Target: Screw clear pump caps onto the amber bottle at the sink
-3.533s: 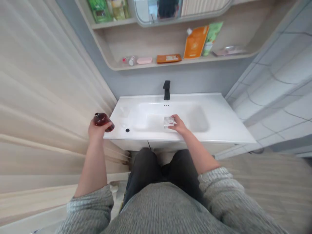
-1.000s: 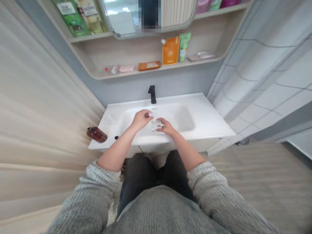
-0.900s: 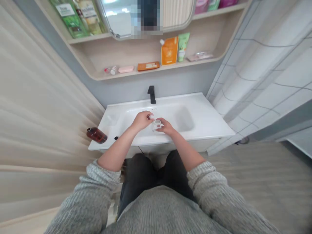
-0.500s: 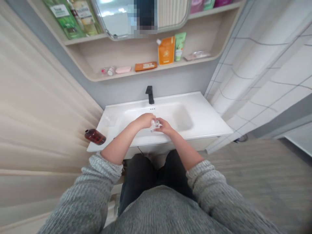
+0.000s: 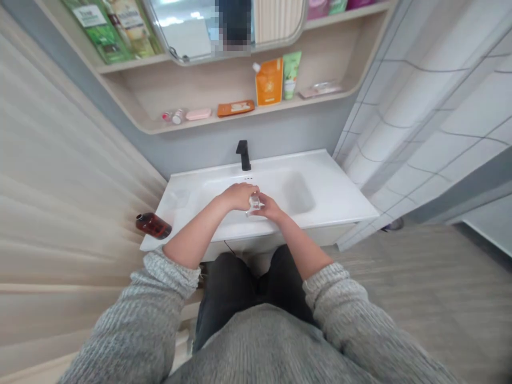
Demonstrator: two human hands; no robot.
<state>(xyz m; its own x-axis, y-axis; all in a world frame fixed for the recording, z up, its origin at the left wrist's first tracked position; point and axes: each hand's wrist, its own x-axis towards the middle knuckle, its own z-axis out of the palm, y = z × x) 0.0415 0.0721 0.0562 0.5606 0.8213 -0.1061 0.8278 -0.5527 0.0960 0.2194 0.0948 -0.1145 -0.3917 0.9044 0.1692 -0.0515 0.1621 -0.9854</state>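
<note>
Over the front part of the white sink [image 5: 346, 197], my two hands meet around a small clear bottle [image 5: 255, 204] with a pointed tip. From above and the left, my left hand [image 5: 241, 195] closes on it, fingers bent over its far side. My right hand [image 5: 270, 207] grips it from the right, its fingers partly hidden by the bottle. What the bottle contains is too small to make out. A brown bottle [image 5: 154, 225] with an uncovered neck is at the counter's left end, apart from both hands.
A black faucet [image 5: 244, 156] rises behind the basin. Above it, a wall shelf [image 5: 280, 104] holds an orange pouch [image 5: 269, 82], a green tube [image 5: 292, 74], an orange packet [image 5: 236, 108] and a pink soap-like bar [image 5: 199, 114]. A beige curtain [image 5: 60, 176] hangs at left.
My left hand has shifted slightly over the clear bottle, covering more of its top. The view has moved a little; both hands keep hold.
</note>
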